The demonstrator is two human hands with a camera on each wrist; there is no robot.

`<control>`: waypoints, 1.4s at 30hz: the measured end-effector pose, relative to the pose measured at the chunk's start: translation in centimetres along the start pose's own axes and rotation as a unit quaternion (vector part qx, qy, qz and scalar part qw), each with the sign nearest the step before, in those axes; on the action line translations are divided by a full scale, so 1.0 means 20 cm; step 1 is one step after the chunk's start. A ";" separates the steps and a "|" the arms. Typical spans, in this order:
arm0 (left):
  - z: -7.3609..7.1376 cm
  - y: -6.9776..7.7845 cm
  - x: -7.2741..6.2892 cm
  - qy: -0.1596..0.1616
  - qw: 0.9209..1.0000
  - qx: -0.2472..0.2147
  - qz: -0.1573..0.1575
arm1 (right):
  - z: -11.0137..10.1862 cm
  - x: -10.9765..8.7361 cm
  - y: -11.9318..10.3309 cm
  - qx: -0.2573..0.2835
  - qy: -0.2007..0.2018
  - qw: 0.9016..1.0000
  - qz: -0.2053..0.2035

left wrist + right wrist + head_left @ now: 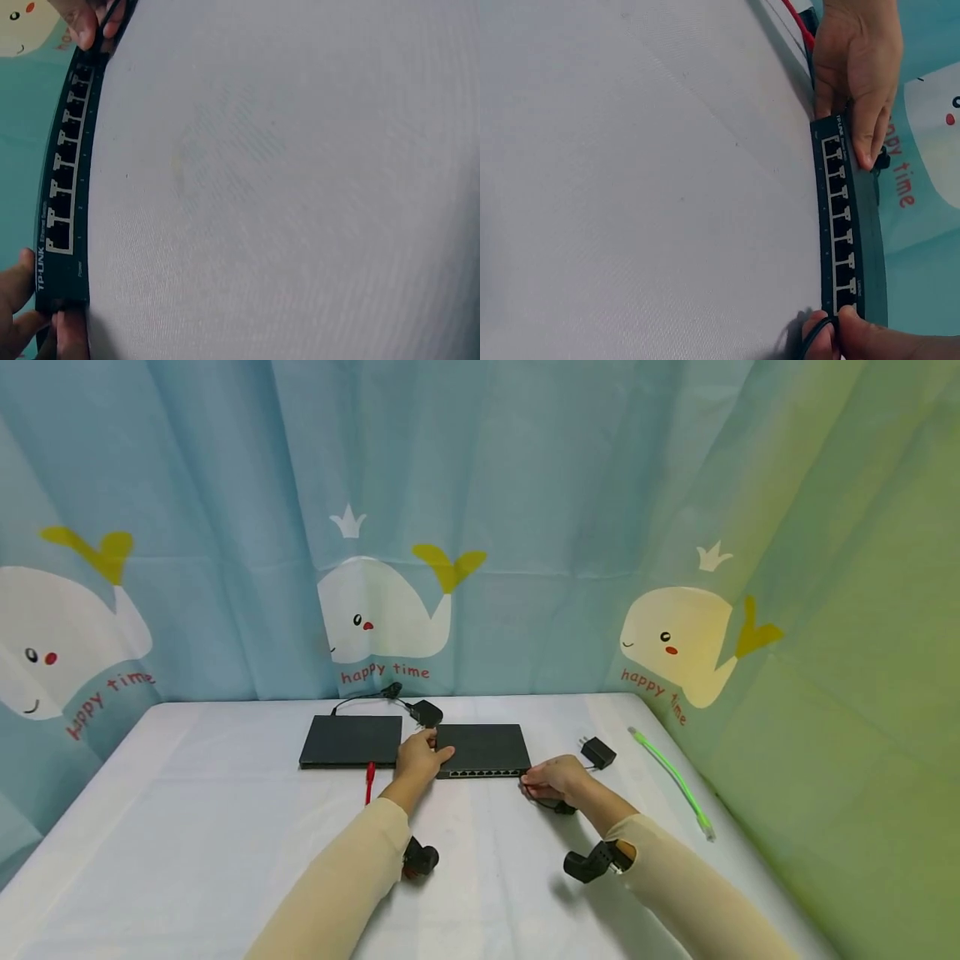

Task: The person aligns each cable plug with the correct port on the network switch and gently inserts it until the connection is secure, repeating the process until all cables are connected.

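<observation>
A black TP-LINK network switch lies on the white table, its row of ports facing me. My left hand grips its left end, thumb on the top and fingers at the side, also seen in the right wrist view. At the right end of the port face, my right hand pinches the end of a thin black power cable between thumb and fingers. Those fingers hide the plug, so whether it sits in a socket cannot be told. In the left wrist view, the ports that show hold no cables.
Left of the switch lies a second flat black box, with a red cable at its front. Behind them is a black adapter with its cord. To the right lie another power adapter and a green network cable.
</observation>
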State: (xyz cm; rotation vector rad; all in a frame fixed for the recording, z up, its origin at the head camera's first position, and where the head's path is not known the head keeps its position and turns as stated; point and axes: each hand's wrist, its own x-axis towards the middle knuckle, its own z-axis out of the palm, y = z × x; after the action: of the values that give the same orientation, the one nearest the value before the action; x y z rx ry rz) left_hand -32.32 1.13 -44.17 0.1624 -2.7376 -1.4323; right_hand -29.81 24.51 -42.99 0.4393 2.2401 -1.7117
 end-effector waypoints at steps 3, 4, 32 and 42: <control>-0.01 0.00 0.01 -0.003 1.000 -0.006 -0.008 | 0.00 0.01 -0.01 -0.008 -0.004 1.000 -0.003; -0.02 0.00 0.01 -0.003 1.000 -0.006 -0.012 | 0.01 0.01 -0.01 -0.011 -0.005 1.000 -0.004; -0.02 -0.02 0.02 -0.017 1.000 0.013 -0.006 | -0.81 0.10 -0.20 -0.121 0.058 0.982 -0.133; 0.00 -0.01 0.05 -0.026 1.000 0.008 -0.007 | -1.08 0.22 0.05 -0.173 0.128 0.973 -0.088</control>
State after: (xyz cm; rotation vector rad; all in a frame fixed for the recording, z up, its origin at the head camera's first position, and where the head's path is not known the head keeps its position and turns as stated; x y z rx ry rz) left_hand -33.24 0.95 -44.38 0.1472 -2.7957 -1.4399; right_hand -34.31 46.01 -40.16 0.4086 2.7707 -1.3586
